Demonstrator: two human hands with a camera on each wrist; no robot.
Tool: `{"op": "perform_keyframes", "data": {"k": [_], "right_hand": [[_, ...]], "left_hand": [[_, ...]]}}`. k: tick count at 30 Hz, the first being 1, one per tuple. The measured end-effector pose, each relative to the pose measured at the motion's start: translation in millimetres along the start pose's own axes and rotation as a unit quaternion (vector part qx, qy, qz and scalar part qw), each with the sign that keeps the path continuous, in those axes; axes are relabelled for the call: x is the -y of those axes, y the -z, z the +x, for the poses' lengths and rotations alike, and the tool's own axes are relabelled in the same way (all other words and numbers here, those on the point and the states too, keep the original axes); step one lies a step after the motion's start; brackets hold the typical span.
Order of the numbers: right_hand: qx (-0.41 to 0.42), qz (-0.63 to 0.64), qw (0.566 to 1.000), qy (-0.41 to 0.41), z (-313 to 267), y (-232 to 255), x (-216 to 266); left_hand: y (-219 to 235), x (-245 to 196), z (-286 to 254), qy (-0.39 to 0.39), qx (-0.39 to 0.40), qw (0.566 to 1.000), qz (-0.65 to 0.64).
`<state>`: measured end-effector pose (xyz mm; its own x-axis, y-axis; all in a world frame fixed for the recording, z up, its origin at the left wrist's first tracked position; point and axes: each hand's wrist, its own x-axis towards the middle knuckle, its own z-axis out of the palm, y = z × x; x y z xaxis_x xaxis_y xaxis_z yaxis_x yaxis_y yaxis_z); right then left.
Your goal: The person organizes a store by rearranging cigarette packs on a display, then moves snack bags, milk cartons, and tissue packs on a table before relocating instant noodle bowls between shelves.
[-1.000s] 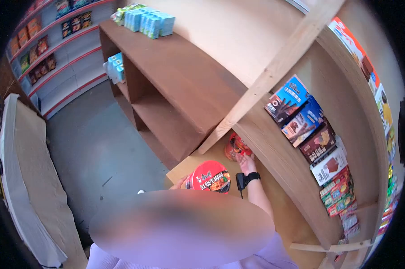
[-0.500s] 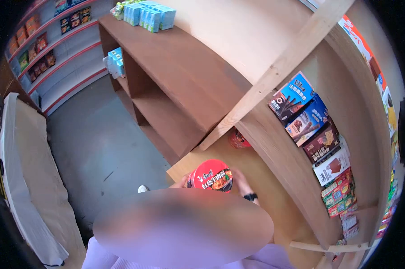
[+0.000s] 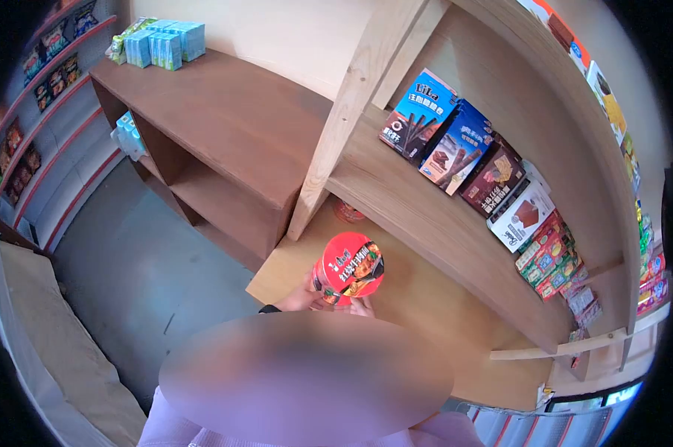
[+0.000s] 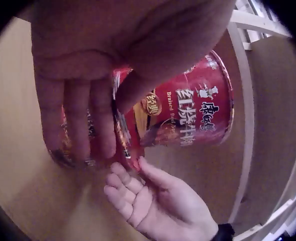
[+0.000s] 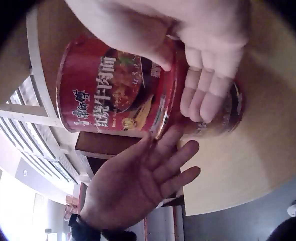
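Note:
A red instant noodle bucket point(image 3: 351, 264) stands upright between my two hands, its lid facing up in the head view. In the wrist views a second noodle bucket point(image 5: 233, 110) shows directly under it, close over the wooden tabletop. My left hand point(image 3: 303, 296) holds one side; in the left wrist view its fingers point(image 4: 80, 120) cross the lower bucket. My right hand point(image 3: 362, 305) holds the opposite side, thumb against the upper bucket and fingers around the seam. Parts of both hands are hidden by the buckets and the blurred patch.
Another red noodle bucket point(image 3: 348, 212) sits back under the wooden shelf point(image 3: 426, 246). Biscuit boxes point(image 3: 455, 145) line that shelf. A wooden post point(image 3: 351, 119) rises beyond the tabletop point(image 3: 441, 335). A brown shelf unit point(image 3: 225, 127) bears blue cartons point(image 3: 165, 45).
My right hand has left the bucket under the shelf and joined my left hand at the near bucket. The head view has turned to the right.

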<state>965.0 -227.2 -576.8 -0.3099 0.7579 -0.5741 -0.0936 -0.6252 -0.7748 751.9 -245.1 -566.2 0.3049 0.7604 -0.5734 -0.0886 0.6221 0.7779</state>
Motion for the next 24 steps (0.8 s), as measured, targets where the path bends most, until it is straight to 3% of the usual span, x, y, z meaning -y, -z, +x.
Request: {"op": "perform_keyframes", "data": {"k": [5,8,12,18,24], "right_hand": [[-0.002,-0.015,1.0,-0.027,8,0,20],[-0.022,-0.025,0.999,-0.009,44,4,39],[0.027,-0.028,0.999,0.012,80,2,60],[0.029,-0.019,0.999,-0.019,118,-6,55],[-0.007,0.037,0.999,-0.01,134,-23,57]], "left_hand": [[13,-1,-46,0.02,-0.031,0.998,-0.045],[37,14,-64,0.002,-0.055,0.996,-0.067],[60,41,-105,-0.015,-0.114,0.986,-0.12],[83,88,-171,-0.044,-0.238,0.948,-0.206],[93,98,-202,-0.032,-0.285,0.935,-0.21]]}}
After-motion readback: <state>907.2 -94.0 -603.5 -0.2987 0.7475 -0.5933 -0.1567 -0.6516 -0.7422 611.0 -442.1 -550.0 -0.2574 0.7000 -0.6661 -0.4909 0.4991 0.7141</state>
